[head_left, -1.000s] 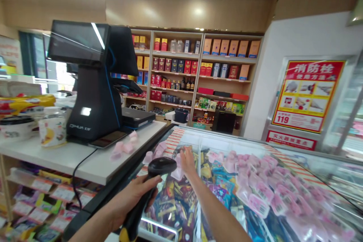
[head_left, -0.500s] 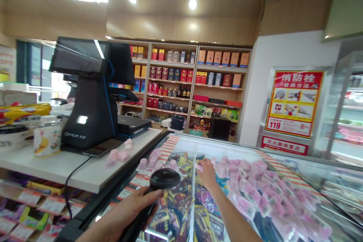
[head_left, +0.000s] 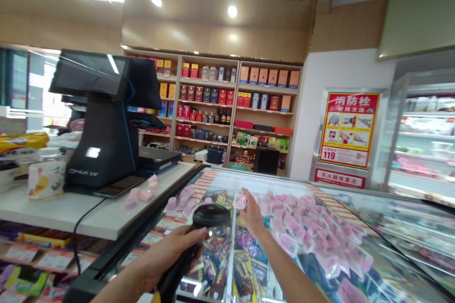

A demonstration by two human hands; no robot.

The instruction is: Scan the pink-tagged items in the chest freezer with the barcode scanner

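My left hand [head_left: 177, 251] is wrapped round the handle of a black barcode scanner [head_left: 211, 215], its head turned toward the middle of the freezer. My right hand [head_left: 250, 213] pinches a small pink cup with a white label [head_left: 240, 200] just above the freezer's glass top. To the right of that hand spreads a heap of similar pink cups [head_left: 309, 222], many showing barcode labels. A few more pink cups [head_left: 181, 201] sit on the freezer's left side, beyond the scanner. Under the glass lie dark and yellow wrapped packs [head_left: 216, 265].
On the left a white counter [head_left: 95, 222] carries a black checkout terminal [head_left: 103, 137], a printed cup [head_left: 46, 177] and a few pink cups [head_left: 142, 192]. A black cable [head_left: 76, 232] hangs over its edge. Stocked shelves [head_left: 209, 104] stand behind; a red notice [head_left: 348, 130] hangs at right.
My right hand has lifted a pink cup, whose label now faces me, close to the scanner's head. The whole view has shifted, so surroundings sit farther left. My left hand keeps its grip.
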